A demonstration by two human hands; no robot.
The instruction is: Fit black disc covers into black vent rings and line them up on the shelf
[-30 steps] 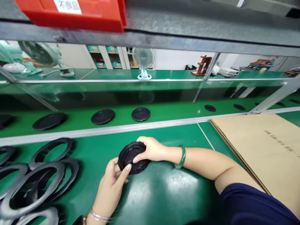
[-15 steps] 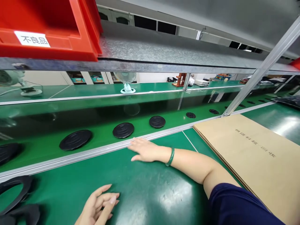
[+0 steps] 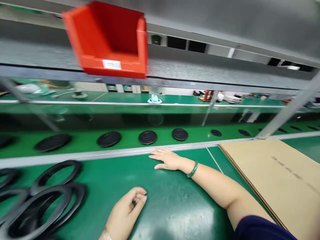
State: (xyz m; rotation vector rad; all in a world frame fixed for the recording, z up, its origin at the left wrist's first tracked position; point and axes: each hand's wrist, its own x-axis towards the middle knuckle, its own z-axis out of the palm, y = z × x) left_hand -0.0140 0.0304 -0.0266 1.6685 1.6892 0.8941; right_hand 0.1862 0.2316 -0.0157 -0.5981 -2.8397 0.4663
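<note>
Right hand (image 3: 167, 159) lies flat and open on the green surface (image 3: 175, 203), fingertips at the metal rail (image 3: 100, 154), empty. Nearest black disc (image 3: 147, 137) sits just beyond the rail on the belt. Left hand (image 3: 126, 211) loosely curled, holding nothing, near stacked black rings (image 3: 42, 196).

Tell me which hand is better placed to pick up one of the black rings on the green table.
Left, probably. The left hand lies loosely curled and holds nothing, nearest the black rings at the table's left. The right hand rests flat by the metal rail, farther from them.
</note>
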